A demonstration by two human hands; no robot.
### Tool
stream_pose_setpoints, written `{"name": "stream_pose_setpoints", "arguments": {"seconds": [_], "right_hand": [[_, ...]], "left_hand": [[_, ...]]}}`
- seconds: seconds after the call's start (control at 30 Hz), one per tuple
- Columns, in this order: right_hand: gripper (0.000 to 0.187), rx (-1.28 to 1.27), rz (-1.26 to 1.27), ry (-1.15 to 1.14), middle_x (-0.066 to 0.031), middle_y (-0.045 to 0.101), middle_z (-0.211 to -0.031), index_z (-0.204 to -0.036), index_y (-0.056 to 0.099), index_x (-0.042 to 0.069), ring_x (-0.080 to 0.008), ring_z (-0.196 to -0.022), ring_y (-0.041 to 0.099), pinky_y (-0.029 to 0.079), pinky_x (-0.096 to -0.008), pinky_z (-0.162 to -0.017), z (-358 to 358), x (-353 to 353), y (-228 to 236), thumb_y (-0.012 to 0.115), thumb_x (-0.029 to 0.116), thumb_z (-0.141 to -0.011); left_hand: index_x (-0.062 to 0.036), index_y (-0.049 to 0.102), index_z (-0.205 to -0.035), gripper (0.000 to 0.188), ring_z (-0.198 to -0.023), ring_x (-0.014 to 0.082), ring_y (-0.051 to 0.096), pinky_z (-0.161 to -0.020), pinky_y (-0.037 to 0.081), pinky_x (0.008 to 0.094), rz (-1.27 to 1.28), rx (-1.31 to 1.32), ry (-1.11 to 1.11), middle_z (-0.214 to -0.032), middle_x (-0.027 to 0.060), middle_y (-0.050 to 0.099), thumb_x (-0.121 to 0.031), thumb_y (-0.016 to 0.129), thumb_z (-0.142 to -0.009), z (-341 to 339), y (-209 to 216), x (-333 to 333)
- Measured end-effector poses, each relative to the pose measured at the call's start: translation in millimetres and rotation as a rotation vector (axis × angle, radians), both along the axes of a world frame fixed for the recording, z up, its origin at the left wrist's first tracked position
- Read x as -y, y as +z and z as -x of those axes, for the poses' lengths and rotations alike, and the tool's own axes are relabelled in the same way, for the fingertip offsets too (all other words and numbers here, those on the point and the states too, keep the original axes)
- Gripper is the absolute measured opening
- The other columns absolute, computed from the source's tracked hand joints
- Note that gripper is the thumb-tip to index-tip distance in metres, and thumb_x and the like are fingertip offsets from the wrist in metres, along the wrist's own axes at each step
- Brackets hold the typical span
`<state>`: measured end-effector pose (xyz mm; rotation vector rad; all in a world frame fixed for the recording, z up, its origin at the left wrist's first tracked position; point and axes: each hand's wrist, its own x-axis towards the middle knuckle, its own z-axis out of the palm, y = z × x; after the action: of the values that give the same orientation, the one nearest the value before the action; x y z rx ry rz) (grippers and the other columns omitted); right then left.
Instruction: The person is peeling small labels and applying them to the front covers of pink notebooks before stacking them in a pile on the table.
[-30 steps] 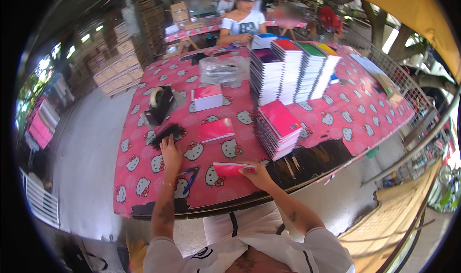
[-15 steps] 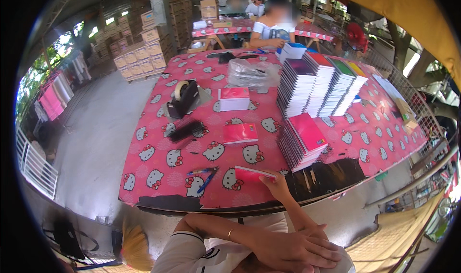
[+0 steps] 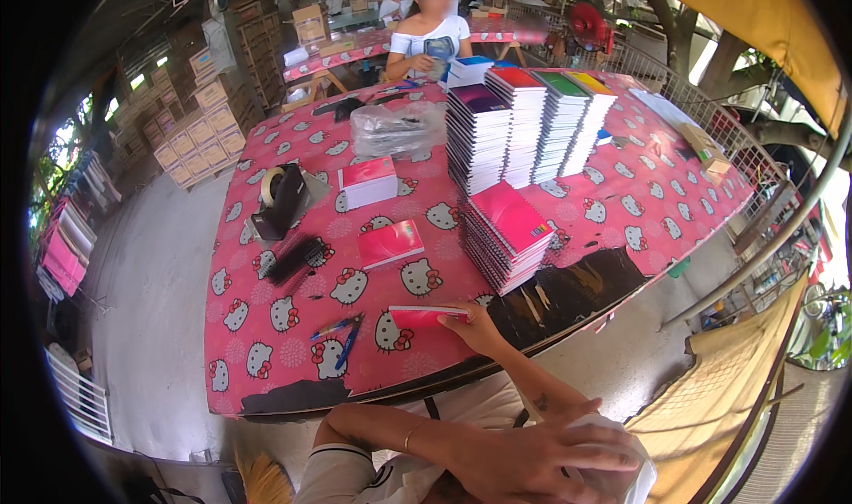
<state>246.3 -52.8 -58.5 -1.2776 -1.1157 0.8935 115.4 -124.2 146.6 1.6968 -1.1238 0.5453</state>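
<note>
My right hand point(image 3: 475, 328) grips a small pink notebook point(image 3: 419, 317) by its right end, tilted just over the near part of the table. My left arm crosses in front of my body. My left hand point(image 3: 555, 458) lies with fingers stretched out on my right upper arm. Right of the held notebook stands a stack of pink spiral notebooks point(image 3: 508, 238). Farther off, a small pink pad point(image 3: 390, 243) lies flat, with a thicker pink-topped stack point(image 3: 369, 183) behind it. Blue pens or cutters point(image 3: 344, 337) lie to the left.
Tall stacks of purple point(image 3: 479, 140), red, green and yellow spiral notebooks stand behind. A black tape dispenser point(image 3: 282, 204), a dark brush-like thing point(image 3: 297, 260) and clear plastic point(image 3: 395, 129) lie on the pink table cover point(image 3: 266, 326). A person point(image 3: 430, 47) stands across the table.
The view has shifted, so the table sits farther left. My right hand still grips the notebook, now seen more edge-on. My left fingers have moved slightly on my right arm.
</note>
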Motion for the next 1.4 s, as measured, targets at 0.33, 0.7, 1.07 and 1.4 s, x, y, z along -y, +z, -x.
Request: {"name": "stream_pose_setpoints", "arguments": {"seconds": [0.33,0.7,1.07,1.4], "right_hand": [[0.026,0.145,-0.028,-0.035,-0.0069,0.074,-0.102,-0.118,0.071,0.003,-0.0112,-0.093,0.063,0.049,-0.0283,-0.087,-2.0,-2.8,-8.1,0.071,0.013,-0.094],[0.029,0.027,-0.044,-0.011,-0.0059,0.074,-0.098,-0.117,0.070,-0.001,-0.0106,-0.091,0.063,0.050,-0.0291,-0.086,3.7,-5.9,-2.5,0.070,0.019,-0.096],[0.029,-0.021,0.008,0.004,-0.0077,0.074,-0.105,-0.119,0.069,-0.001,-0.0103,-0.095,0.064,0.051,-0.0283,-0.088,-8.2,-7.0,-0.1,0.071,0.015,-0.094],[0.029,-0.037,-0.018,0.028,-0.0056,0.074,-0.105,-0.120,0.069,-0.002,-0.0092,-0.095,0.063,0.051,-0.0279,-0.087,-4.1,-9.0,-1.2,0.069,0.013,-0.095]], "left_hand": [[-0.0103,0.048,-0.148,0.058,-0.149,0.0465,0.019,-0.112,0.021,0.0660,-0.243,-0.146,0.121,-0.161,0.0220,0.025,-0.049,0.037,-0.107,29.9,-20.2,-26.4],[-0.0030,0.068,-0.099,0.014,-0.095,0.0371,0.063,-0.082,0.052,0.0485,-0.419,-0.284,2.213,-0.106,0.0177,0.065,-0.009,0.063,-0.088,123.7,-168.6,-335.1],[-0.0030,0.061,-0.123,0.032,-0.091,0.0408,0.063,-0.076,0.052,0.0468,-0.442,-0.217,2.007,-0.097,0.0199,0.063,-0.003,0.059,-0.091,113.4,-163.2,-279.8],[-0.0029,0.072,-0.108,0.019,-0.072,0.0214,0.067,-0.062,0.052,0.0307,0.098,-0.389,1.669,-0.087,0.0107,0.067,-0.005,0.071,-0.090,99.0,-152.3,-172.0]]}}
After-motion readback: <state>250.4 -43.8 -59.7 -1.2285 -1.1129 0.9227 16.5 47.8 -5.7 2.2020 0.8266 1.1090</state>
